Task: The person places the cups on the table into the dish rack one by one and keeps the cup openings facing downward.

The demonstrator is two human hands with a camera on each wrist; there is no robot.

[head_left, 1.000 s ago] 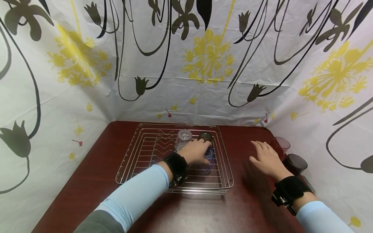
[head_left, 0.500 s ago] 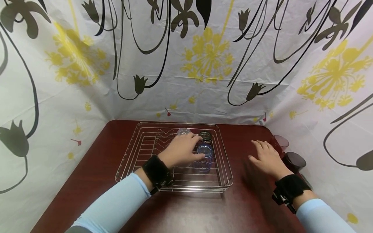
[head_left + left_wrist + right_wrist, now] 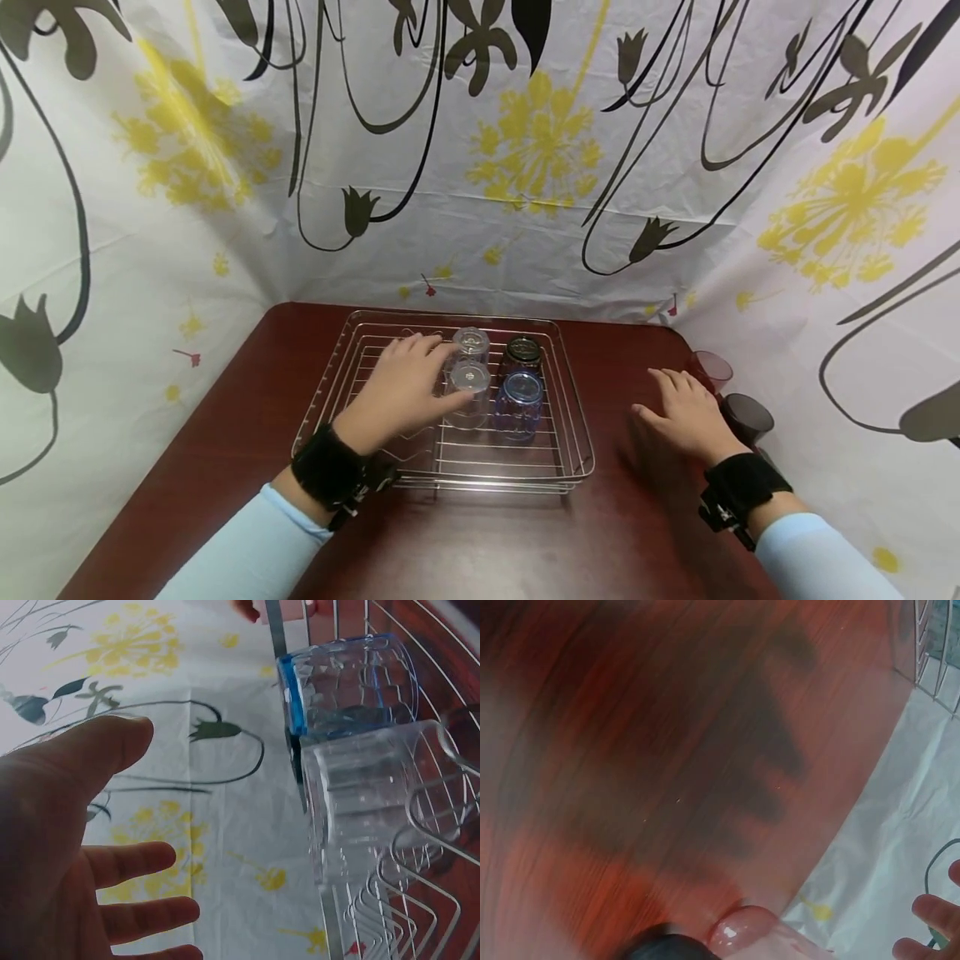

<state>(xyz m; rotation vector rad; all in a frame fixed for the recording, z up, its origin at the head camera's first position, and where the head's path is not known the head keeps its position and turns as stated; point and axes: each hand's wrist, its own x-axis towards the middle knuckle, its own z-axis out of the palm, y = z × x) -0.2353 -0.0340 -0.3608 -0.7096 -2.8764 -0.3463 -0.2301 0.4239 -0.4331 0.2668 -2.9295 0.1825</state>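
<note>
My left hand (image 3: 401, 387) hovers over the left half of a wire rack (image 3: 495, 481), fingers spread and holding nothing. Just right of it, two clear glasses (image 3: 468, 398) stand upside down, one behind the other. Beside them are an upturned blue glass (image 3: 519, 408) and, behind that, a dark glass (image 3: 522, 354). In the left wrist view the thumb and fingers are apart from the clear glass (image 3: 367, 799) and the blue glass (image 3: 349, 686). My right hand (image 3: 686, 417) hangs over the table, fingers extended, near a dark cup (image 3: 746, 418) and a pink cup (image 3: 711, 371).
The rack has zigzag wire dividers (image 3: 420, 900) on its left side and stands on a dark red wooden table (image 3: 495, 546). A white curtain (image 3: 450, 275) with a floral print closes off the back and both sides. Cups sit by the table's right edge.
My left hand has moved left off the blue glass and past the clear ones, uncovering all of the upturned glasses. The right hand stays nearly where it was.
</note>
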